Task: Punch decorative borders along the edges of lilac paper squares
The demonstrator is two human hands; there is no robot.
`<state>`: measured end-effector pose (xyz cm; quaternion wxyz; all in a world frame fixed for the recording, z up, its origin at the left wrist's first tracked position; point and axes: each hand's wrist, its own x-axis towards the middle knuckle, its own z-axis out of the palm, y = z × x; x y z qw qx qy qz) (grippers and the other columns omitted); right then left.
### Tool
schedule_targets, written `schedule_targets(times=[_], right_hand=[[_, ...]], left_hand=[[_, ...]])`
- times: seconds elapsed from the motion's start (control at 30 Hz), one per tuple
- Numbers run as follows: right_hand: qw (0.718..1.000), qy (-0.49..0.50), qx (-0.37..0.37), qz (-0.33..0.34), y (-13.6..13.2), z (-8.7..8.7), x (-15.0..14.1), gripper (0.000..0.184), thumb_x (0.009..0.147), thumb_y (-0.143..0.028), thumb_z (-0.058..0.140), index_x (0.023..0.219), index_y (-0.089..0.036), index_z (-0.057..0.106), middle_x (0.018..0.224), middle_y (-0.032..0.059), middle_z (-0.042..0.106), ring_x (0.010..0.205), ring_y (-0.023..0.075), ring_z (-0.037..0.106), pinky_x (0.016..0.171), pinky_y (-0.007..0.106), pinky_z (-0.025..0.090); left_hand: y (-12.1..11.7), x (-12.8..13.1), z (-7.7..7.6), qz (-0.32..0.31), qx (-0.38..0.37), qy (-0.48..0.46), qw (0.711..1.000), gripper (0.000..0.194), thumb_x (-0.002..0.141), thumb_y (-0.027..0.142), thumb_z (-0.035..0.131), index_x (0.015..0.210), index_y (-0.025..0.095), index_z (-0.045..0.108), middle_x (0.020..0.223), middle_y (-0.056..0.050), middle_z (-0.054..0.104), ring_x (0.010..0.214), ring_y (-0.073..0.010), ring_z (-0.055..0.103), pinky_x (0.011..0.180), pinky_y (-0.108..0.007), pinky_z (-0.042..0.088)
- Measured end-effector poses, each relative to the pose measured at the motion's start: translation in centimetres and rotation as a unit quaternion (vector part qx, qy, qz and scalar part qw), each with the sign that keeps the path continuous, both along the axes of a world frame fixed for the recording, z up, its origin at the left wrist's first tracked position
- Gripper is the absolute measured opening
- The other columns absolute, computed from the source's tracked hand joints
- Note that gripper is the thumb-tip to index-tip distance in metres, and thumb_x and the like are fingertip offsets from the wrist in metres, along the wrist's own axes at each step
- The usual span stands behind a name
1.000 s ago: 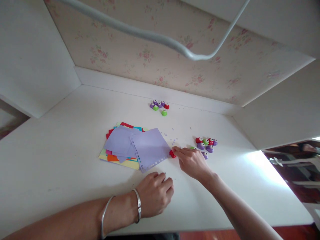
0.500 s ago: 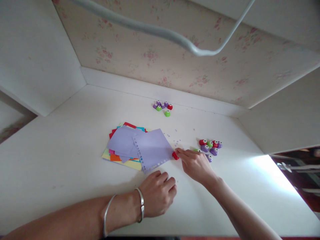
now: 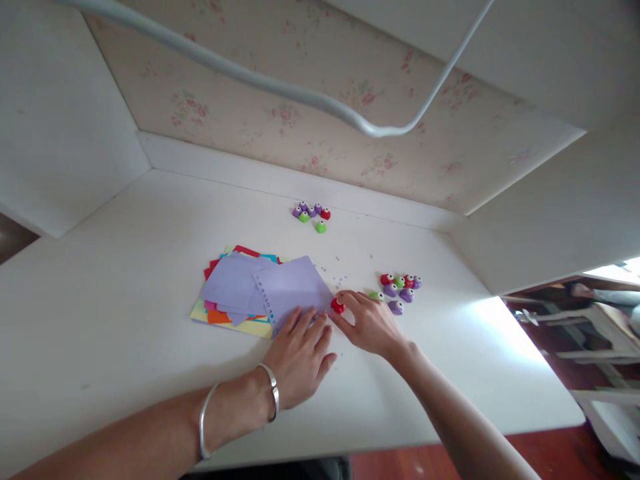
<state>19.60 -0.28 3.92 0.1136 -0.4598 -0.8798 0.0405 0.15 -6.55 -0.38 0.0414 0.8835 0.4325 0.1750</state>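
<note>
Behind the white desk (image 3: pixel 125 280) rises a wall (image 3: pixel 230 113) papered with faded pink flowers (image 3: pixel 285 113); pale panels (image 3: pixel 45 120) flank the desk, glare (image 3: pixel 507 340) brightens its right end, and reddish floor (image 3: pixel 400 463) shows beyond its front edge.

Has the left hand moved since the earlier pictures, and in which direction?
Yes: judged against the white back strip, the left hand has moved forward, and its fingers now reach over the lilac sheet.

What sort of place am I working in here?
Probably a room in a home, at what looks like a built-in desk. What suggests it: floral wallpaper along the back, a white worktop set between white side panels, and a reddish floor below the front edge.
</note>
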Motion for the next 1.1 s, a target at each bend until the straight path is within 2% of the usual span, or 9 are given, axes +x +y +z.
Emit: schedule_targets(times=[0.17, 0.3, 0.5, 0.73, 0.97, 1.1], right_hand=[[0.99, 0.121, -0.022, -0.072, -0.5, -2.0, 1.2, 0.022, 0.093, -0.027, 0.058, 0.115, -0.022, 0.059, 0.101, 0.0052, 0.073, 0.091, 0.0195, 0.069, 0.082, 0.032, 0.054], [0.979, 0.162, -0.033, -0.118, -1.2, -2.8, 3.0, 0.029, 0.092, -0.028, 0.059, 0.121, -0.024, 0.057, 0.108, 0.0068, 0.072, 0.094, 0.0207, 0.07, 0.083, 0.034, 0.056], [0.976, 0.16, -0.029, -0.142, -2.0, -3.1, 4.8, 0.028, 0.093, -0.031, 0.058, 0.12, -0.024, 0.059, 0.11, 0.0082, 0.071, 0.094, 0.0222, 0.07, 0.076, 0.033, 0.059], [0.973, 0.164, -0.011, -0.16, -2.6, -3.0, 5.1, 0.028, 0.093, -0.031, 0.057, 0.12, -0.025, 0.06, 0.115, 0.0087, 0.07, 0.095, 0.0228, 0.07, 0.068, 0.032, 0.059], [0.97, 0.157, 0.022, -0.186, -2.5, -3.4, 5.4, 0.026, 0.094, -0.03, 0.055, 0.119, -0.024, 0.061, 0.116, 0.0095, 0.07, 0.091, 0.0235, 0.071, 0.073, 0.035, 0.058], [0.973, 0.141, 0.052, -0.177, -2.2, -3.9, 5.4, 0.029, 0.095, -0.025, 0.051, 0.123, -0.022, 0.06, 0.12, 0.0107, 0.068, 0.104, 0.0247, 0.068, 0.084, 0.038, 0.056]], left_hand=[[0.1, 0.0, 0.2, 0.0, -0.008, -0.014, 1.0, 0.044, 0.1, 0.042, 0.039, 0.129, 0.015, 0.058, 0.143, -0.014, 0.052, 0.134, -0.0313, 0.042, 0.113, -0.054, 0.025], [0.1, 0.1, 0.2, 0.002, -0.01, -0.018, 1.0, 0.042, 0.1, 0.041, 0.041, 0.128, 0.016, 0.058, 0.142, -0.013, 0.053, 0.134, -0.0308, 0.042, 0.114, -0.054, 0.026], [0.1, 0.1, 0.0, -0.003, -0.014, -0.019, 1.0, 0.042, 0.101, 0.041, 0.039, 0.129, 0.015, 0.058, 0.143, -0.013, 0.051, 0.135, -0.0308, 0.041, 0.115, -0.054, 0.025], [0.2, 0.1, 0.3, -0.006, -0.012, -0.02, 1.0, 0.04, 0.1, 0.037, 0.042, 0.128, 0.015, 0.059, 0.141, -0.013, 0.053, 0.134, -0.0312, 0.041, 0.114, -0.055, 0.026], [0.3, 0.2, 0.8, -0.023, -0.012, -0.039, 0.999, 0.035, 0.097, 0.03, 0.048, 0.125, 0.013, 0.06, 0.127, -0.013, 0.06, 0.121, -0.0286, 0.05, 0.11, -0.051, 0.036], [0.3, 0.3, 0.8, -0.006, -0.011, -0.031, 0.999, 0.036, 0.096, 0.029, 0.049, 0.125, 0.011, 0.061, 0.129, -0.014, 0.058, 0.122, -0.03, 0.048, 0.103, -0.047, 0.043]])
